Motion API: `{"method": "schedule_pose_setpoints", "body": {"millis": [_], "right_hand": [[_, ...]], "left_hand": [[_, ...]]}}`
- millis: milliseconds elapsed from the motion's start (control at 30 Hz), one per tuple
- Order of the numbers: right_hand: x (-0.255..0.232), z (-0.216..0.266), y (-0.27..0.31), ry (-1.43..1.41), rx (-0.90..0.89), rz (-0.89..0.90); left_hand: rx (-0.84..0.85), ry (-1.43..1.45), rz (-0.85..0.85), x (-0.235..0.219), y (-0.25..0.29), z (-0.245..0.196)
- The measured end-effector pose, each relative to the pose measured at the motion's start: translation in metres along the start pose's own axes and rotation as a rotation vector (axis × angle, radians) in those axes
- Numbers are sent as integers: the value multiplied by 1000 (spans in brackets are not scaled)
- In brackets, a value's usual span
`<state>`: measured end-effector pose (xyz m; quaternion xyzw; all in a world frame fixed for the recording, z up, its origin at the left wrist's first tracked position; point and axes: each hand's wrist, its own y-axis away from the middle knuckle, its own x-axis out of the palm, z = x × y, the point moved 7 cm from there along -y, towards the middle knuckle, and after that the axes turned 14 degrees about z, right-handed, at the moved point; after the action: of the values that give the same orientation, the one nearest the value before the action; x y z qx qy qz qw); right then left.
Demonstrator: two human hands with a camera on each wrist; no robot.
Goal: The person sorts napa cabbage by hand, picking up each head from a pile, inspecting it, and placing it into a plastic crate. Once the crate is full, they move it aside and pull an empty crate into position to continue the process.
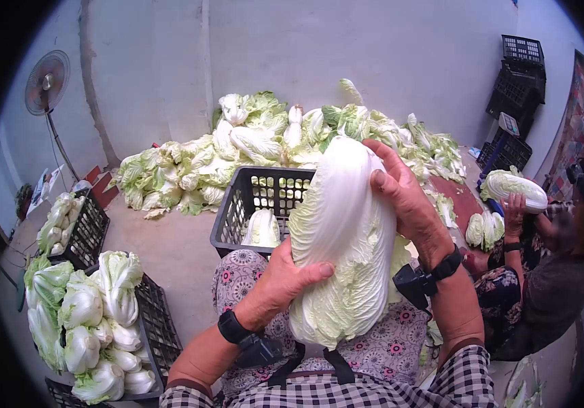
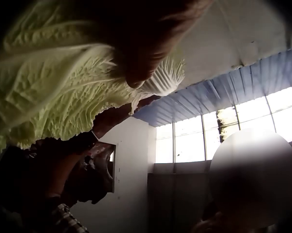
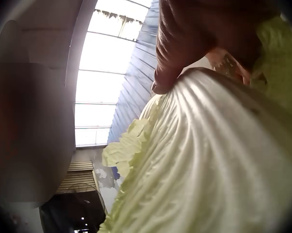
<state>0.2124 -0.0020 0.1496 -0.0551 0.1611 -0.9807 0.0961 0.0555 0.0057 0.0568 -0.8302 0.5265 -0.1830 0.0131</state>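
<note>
A large napa cabbage with a broad white stem end and pale green leaves is held over the lap, stem end pointing up and away. My left hand grips its lower left side, thumb lying across the leaves. Near the top right, my right hand holds the stem end, the thumb on the white ribs and the other fingers behind. Ribbed white leaves fill much of the right wrist view, while crinkled green leaf shows in the left wrist view. The cabbage hides some fingers.
Just ahead stands a black crate with a cabbage inside. A heap of cabbages lies along the wall. Filled crates are at left, near a fan. Another person sits close on the right, holding a cabbage.
</note>
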Motion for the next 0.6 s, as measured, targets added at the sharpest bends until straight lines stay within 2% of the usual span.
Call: {"method": "schedule_pose_setpoints", "body": {"millis": [100, 200, 267, 300, 400, 433, 533, 567, 600], "right_hand": [[-15, -38, 2, 282, 80, 65], [-20, -77, 16, 323, 204, 132], [-11, -88, 18, 166, 141, 158], [-9, -90, 17, 89, 107, 168], [-40, -110, 14, 98, 48, 61], [-47, -116, 15, -58, 22, 11], [-51, -116, 22, -323, 21, -11], [-54, -126, 23, -353, 24, -14], [-56, -135, 25, -384, 52, -2]], "left_hand": [[106, -48, -123, -30, -2, 8], [123, -199, -226, -42, -6, 11], [117, -364, -253, -44, -14, 9], [104, -501, -207, -43, -18, 14], [124, -461, -44, -33, -31, 24], [90, -476, -4, -31, -33, 22], [14, -571, -116, -57, -41, 10], [70, -739, -229, -68, -42, 5], [114, -769, -287, -71, -44, 0]]}}
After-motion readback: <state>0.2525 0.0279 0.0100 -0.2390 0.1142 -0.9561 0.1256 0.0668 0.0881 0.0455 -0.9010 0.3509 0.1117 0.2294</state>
